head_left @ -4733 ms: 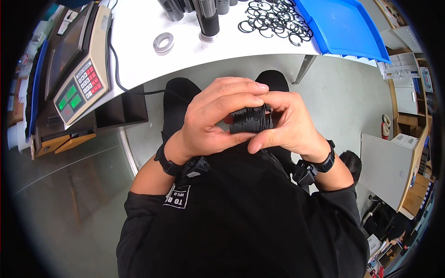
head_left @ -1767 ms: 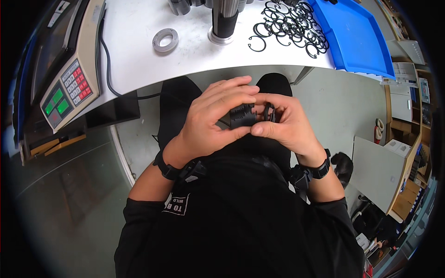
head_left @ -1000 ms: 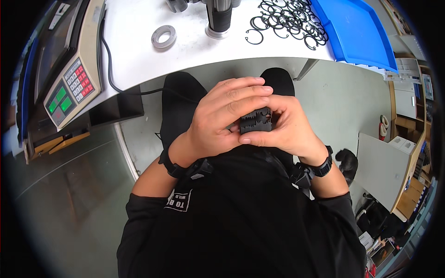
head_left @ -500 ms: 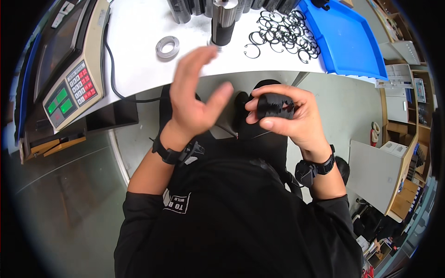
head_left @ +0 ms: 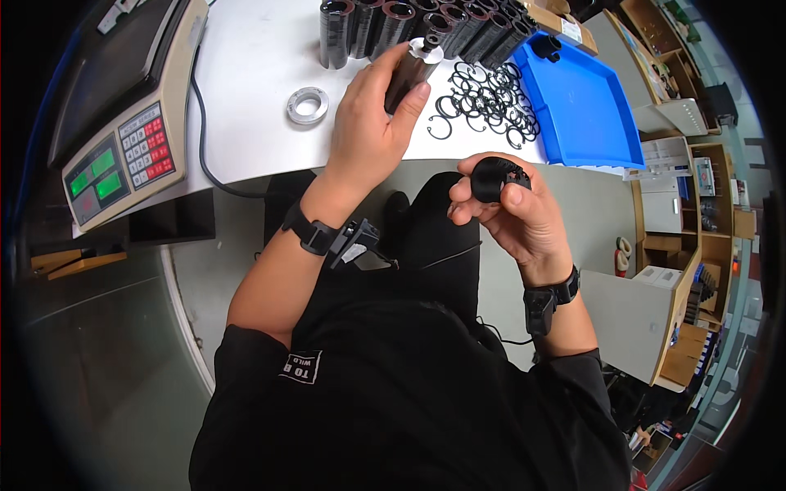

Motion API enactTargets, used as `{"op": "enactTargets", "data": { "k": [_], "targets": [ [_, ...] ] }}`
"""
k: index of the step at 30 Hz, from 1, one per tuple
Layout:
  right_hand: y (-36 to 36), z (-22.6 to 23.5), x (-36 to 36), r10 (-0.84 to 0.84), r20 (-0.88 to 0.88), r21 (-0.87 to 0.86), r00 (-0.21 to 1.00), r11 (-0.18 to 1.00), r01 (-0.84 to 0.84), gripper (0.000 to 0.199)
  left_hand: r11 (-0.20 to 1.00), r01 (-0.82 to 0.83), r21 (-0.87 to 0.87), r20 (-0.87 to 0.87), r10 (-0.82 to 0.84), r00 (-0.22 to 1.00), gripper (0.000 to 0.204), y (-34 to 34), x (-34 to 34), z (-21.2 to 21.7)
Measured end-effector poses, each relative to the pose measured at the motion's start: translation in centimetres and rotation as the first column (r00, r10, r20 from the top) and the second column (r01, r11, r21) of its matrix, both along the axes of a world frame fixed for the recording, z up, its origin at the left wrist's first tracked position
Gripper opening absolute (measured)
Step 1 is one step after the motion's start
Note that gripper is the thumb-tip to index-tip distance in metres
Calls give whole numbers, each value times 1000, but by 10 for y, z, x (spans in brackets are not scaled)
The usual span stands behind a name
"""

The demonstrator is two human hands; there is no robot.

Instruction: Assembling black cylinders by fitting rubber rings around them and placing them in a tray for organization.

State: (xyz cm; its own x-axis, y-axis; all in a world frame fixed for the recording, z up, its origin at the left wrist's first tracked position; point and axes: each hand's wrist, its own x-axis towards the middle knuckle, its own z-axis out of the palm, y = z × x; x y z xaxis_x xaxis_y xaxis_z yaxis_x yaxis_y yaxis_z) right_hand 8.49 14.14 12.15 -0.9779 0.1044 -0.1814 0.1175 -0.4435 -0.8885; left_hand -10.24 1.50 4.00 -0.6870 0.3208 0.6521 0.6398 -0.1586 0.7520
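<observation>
My left hand (head_left: pixel 370 131) is wrapped around an upright metal cylinder (head_left: pixel 412 75) with a bright top and a small knob, standing on the white table. In front of the table edge my right hand (head_left: pixel 524 209) grips a short black stack of retaining rings (head_left: pixel 489 180) between thumb and fingers. The gap in the stack faces my thumb. Loose black retaining rings (head_left: pixel 490 102) lie in a pile to the right of the cylinder. A flat silver ring (head_left: pixel 293 107) rests on the table left of my left hand.
Several black tubes (head_left: pixel 334 41) stand at the back of the table (head_left: pixel 246 106). On the right lies a blue tray (head_left: pixel 585 102) with a small black part (head_left: pixel 546 47) at its far corner. A weighing scale (head_left: pixel 131 164) and its black cable (head_left: pixel 201 147) are at the left.
My left hand has moved forward and right from the air and closed around the metal cylinder. The black stack has turned in my right hand. The view has shifted, showing more of the table's back.
</observation>
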Motion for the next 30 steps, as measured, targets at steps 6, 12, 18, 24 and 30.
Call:
{"op": "enactTargets", "data": {
  "k": [6,12,18,24,30],
  "targets": [
    [10,38,-14,1,7,310,1000,951,-3,64,997,-2,-74,28,4,1000,45,-4,1,3],
    [28,104,-75,115,-125,958,985,271,91,47,998,-19,-62,38,22,999,42,-6,1,2],
    [16,144,-144,400,127,914,908,-403,49,44,995,-47,-84,-20,45,999,42,-8,1,4],
    [-2,141,-167,339,378,836,862,-525,-160,41,995,-68,-75,-31,66,997,41,-8,1,3],
    [1,142,-170,310,398,852,863,-473,-224,41,995,-86,-46,-49,84,995,39,-6,2,1]
  ]
}}
